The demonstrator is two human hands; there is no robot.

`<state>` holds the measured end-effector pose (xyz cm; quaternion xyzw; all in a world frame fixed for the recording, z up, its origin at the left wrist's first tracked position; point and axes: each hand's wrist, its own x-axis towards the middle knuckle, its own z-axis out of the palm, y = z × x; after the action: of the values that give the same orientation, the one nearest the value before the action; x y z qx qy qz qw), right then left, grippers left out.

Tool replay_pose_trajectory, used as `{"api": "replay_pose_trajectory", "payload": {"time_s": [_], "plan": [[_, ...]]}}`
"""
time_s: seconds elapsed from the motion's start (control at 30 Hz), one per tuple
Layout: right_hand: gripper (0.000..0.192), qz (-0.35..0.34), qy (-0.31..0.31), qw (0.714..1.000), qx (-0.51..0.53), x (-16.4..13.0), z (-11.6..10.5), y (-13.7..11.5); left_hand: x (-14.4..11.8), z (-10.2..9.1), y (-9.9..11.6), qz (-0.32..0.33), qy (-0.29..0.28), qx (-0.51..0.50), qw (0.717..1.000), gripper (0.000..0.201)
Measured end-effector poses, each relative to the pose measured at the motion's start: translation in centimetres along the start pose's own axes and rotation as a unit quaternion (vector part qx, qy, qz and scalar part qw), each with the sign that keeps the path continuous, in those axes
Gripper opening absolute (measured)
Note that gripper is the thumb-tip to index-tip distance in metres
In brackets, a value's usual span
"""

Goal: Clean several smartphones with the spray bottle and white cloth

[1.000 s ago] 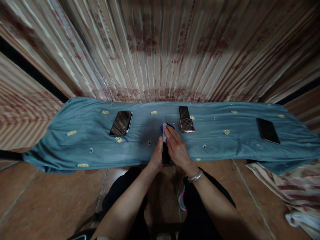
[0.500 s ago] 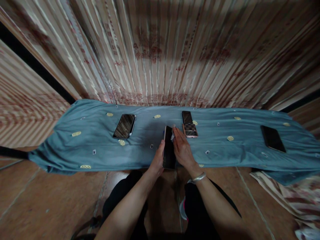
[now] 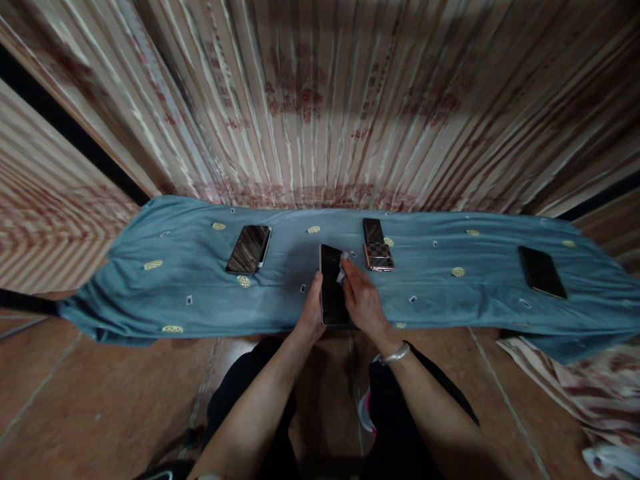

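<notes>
Left hand (image 3: 313, 305): gripping dark device (image 3: 332, 288) over blue cloth (image 3: 117, 293)
Right hand (image 3: 364, 301): pinching pale wad (image 3: 343, 268) at device's right edge
Wiping: apparently under way
Other devices (image 3: 249, 249): on cloth, wiped or not unclear

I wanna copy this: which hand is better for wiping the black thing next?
Probably the right hand: it holds a pale wipe against the dark device; the left hand grips its edge.
</notes>
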<state>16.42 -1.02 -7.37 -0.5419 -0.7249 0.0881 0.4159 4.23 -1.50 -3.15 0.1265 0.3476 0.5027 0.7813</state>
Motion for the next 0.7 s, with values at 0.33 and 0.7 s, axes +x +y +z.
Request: {"api": "replay_pose_trajectory", "payload": {"time_s": [0.33, 0.7], "plan": [[0.048, -0.024, -0.023, 0.999, -0.011, -1.1, 0.0, -1.4, -0.1, 0.0, 1.5, 0.026, 0.047, -0.003, 0.999, 0.038], [0.048, -0.068, -0.039, 0.997, -0.021, -1.8, -0.1, -2.1, 0.0, -0.5, 2.6, 0.053, 0.062, -0.026, 0.996, 0.034]]}}
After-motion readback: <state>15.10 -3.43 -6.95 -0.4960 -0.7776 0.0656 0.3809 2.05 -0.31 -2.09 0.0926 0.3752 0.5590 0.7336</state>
